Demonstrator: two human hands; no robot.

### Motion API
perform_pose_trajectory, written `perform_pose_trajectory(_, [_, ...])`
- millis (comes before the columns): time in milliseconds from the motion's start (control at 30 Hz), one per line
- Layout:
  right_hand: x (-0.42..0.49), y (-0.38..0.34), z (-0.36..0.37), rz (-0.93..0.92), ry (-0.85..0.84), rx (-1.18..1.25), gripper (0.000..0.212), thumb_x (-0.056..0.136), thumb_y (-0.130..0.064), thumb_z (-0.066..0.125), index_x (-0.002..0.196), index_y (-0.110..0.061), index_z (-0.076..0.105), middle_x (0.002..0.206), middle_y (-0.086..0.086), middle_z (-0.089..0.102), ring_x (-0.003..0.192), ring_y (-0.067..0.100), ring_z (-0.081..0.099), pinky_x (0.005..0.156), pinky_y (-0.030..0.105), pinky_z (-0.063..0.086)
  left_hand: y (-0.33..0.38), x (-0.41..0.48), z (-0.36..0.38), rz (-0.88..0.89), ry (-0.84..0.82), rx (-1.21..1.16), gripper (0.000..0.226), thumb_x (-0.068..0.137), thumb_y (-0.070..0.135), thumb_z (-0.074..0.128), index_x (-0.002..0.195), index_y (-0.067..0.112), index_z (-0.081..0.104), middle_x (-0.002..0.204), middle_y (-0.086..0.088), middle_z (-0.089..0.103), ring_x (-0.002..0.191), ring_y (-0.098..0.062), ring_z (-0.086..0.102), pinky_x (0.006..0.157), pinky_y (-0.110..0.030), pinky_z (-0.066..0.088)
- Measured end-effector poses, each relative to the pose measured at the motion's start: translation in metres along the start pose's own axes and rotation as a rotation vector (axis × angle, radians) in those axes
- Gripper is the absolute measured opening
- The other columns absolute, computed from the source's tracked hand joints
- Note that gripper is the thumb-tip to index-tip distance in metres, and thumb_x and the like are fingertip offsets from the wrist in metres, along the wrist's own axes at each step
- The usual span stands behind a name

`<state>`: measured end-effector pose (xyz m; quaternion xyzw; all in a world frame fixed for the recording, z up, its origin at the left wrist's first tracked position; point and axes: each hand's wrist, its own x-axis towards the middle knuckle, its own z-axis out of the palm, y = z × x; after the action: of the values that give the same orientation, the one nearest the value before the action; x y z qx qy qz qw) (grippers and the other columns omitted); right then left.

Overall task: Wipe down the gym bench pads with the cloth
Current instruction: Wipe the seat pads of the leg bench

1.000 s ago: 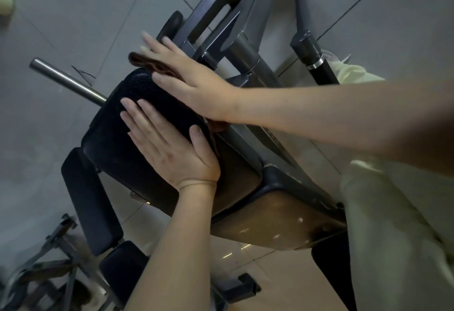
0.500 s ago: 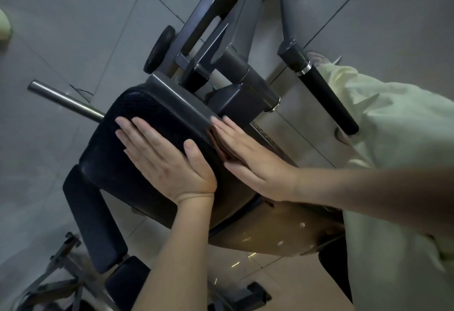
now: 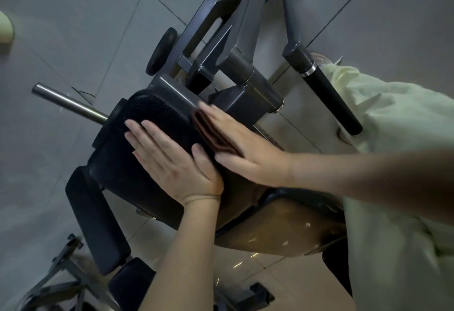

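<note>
Head view of a wiping stroke on a gym machine. The black, grain-textured vinyl pad sits tilted across the centre of the frame, mounted on a grey painted steel frame above a pale tiled floor. The left hand lies flat on the pad's broad face, fingers straight and spread, holding nothing and apparently steadying the pad. The right hand, fingers likewise straight and together, presses a folded reddish-brown cloth against the pad's right edge, just beside the grey metal backing plate; the cloth is pinned under the palm, not gripped. A glossy dark seat pad below and a long narrow black pad at lower left show no cloth contact at this moment. Likely hazards: because the cloth is held only by palm pressure, a fast stroke over the grained vinyl could drag it out of its folds or let it slip free; the fingertips run close to the plate's edge and the frame joint, where cloth or skin might snag; the area beneath the left hand goes unwiped unless that hand is repositioned; and leaning hard on a pivoted pad could shift it.
</note>
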<state>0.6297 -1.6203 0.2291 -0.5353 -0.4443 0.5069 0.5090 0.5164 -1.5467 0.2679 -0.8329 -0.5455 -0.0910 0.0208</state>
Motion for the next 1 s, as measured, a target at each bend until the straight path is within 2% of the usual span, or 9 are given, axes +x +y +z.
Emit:
perform_pose_trajectory(67, [-0.025,0.006,-0.002,0.114,-0.085,-0.012,0.083,0.095,-0.023,0.062,0.156,-0.005,0.009,0.166,0.005,0.005,0.153,0.015,-0.002,0.125,0.041,0.01,0.0,-0.001,-0.001,0.02,-0.027,-0.023,0.072,0.093,0.033,0.025,0.148,-0.013,0.019,0.156,-0.034,0.018,0.147,-0.043,0.015,0.122,-0.047,0.011])
perform_pose_trajectory(133, [-0.038,0.006,-0.003,0.163,-0.109,-0.052,0.086,0.095,-0.023,0.065,0.157,-0.006,0.007,0.166,0.003,0.002,0.153,0.014,-0.005,0.125,0.035,0.007,0.003,0.001,-0.003,0.019,-0.055,-0.044,0.072,0.093,0.033,0.025,0.148,-0.013,0.019,0.156,-0.033,0.018,0.147,-0.044,0.015,0.122,-0.049,0.012])
perform_pose_trajectory(367, [0.056,-0.018,0.001,0.015,0.01,-0.08,0.072,0.099,-0.019,0.054,0.153,0.003,0.013,0.164,0.017,0.009,0.152,0.027,-0.001,0.124,0.034,0.005,-0.003,0.0,-0.002,0.034,-0.052,-0.016,0.072,0.098,0.04,0.022,0.148,-0.012,0.021,0.155,-0.033,0.019,0.147,-0.043,0.016,0.123,-0.044,0.01])
perform_pose_trajectory(533, [0.132,-0.04,-0.002,-0.033,-0.011,0.015,0.062,0.1,-0.022,0.048,0.153,-0.002,0.024,0.163,0.014,0.019,0.152,0.026,0.005,0.124,0.037,0.009,-0.004,-0.001,-0.002,0.04,-0.043,-0.019,0.07,0.094,0.033,0.026,0.149,-0.01,0.02,0.156,-0.031,0.019,0.148,-0.042,0.015,0.123,-0.046,0.011])
perform_pose_trajectory(633, [0.103,-0.031,0.0,-0.048,0.036,0.01,0.059,0.099,-0.018,0.05,0.152,-0.002,0.029,0.162,0.014,0.02,0.152,0.027,0.008,0.124,0.041,0.009,-0.005,-0.001,-0.001,0.037,-0.041,-0.014,0.071,0.094,0.034,0.026,0.149,-0.009,0.019,0.157,-0.031,0.018,0.148,-0.041,0.013,0.123,-0.045,0.008])
perform_pose_trajectory(700, [0.061,-0.02,0.003,-0.003,0.045,-0.001,0.062,0.099,-0.015,0.051,0.154,-0.005,0.025,0.164,0.011,0.017,0.153,0.023,0.007,0.124,0.046,0.011,-0.005,-0.001,-0.001,0.037,-0.045,-0.008,0.071,0.094,0.035,0.027,0.149,-0.009,0.02,0.157,-0.031,0.018,0.148,-0.041,0.013,0.123,-0.045,0.009])
perform_pose_trajectory(833, [-0.02,-0.004,0.001,0.149,-0.031,-0.028,0.065,0.1,-0.029,0.047,0.155,-0.025,0.012,0.165,-0.007,0.01,0.152,0.007,0.002,0.124,0.042,0.011,-0.005,0.0,-0.001,0.029,-0.05,-0.01,0.071,0.093,0.033,0.027,0.15,-0.008,0.019,0.158,-0.029,0.017,0.149,-0.04,0.012,0.123,-0.046,0.009])
perform_pose_trajectory(900, [-0.027,-0.003,0.001,0.164,-0.059,-0.017,0.066,0.099,-0.034,0.044,0.154,-0.03,0.008,0.165,-0.011,0.007,0.152,0.008,0.0,0.125,0.044,0.01,-0.005,0.0,-0.002,0.03,-0.054,0.002,0.071,0.092,0.032,0.029,0.15,-0.007,0.018,0.158,-0.028,0.016,0.149,-0.039,0.012,0.123,-0.045,0.007])
perform_pose_trajectory(1000, [-0.01,-0.006,0.002,0.171,-0.065,0.008,0.067,0.101,-0.031,0.044,0.156,-0.025,0.005,0.166,-0.01,0.004,0.152,0.009,-0.001,0.124,0.049,0.011,-0.006,0.0,-0.002,0.026,-0.072,0.022,0.072,0.091,0.031,0.032,0.151,-0.004,0.016,0.159,-0.027,0.015,0.149,-0.039,0.01,0.123,-0.044,0.005])
